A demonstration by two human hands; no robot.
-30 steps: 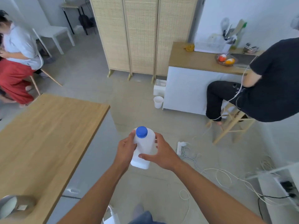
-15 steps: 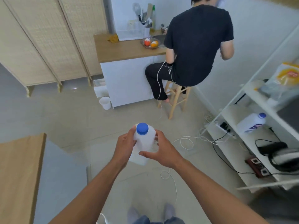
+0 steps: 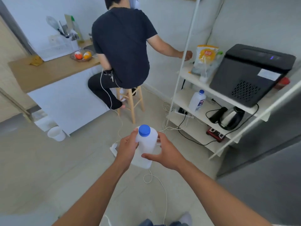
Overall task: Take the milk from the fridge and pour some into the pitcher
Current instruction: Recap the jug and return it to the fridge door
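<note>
Both hands hold white plastic milk bottle w/ blue screw cap [image 3: 147, 145] at chest height over the floor

Left hand [image 3: 127, 149] wraps bottle's left side, thumb up near the cap; right hand [image 3: 166, 154] cups right side, thumb across the front low down, fingers behind; both forearms reach fwd from bottom of frame, bottle tilted slightly w/ cap toward camera. Below: pale tiled floor [image 3: 65, 168] w/ loose white cables. Ahead, person in dark t-shirt [image 3: 122, 46] sits on wooden stool [image 3: 130, 101] at wood-topped white table [image 3: 53, 70]. Right: white metal shelf unit [image 3: 195, 101] w/ black boxy appliance [image 3: 250, 74], steel kettle [image 3: 231, 118], 2nd white bottle [image 3: 197, 100], yellow bag [image 3: 206, 57]. Grey surface at far right, can't tell what it is
</note>
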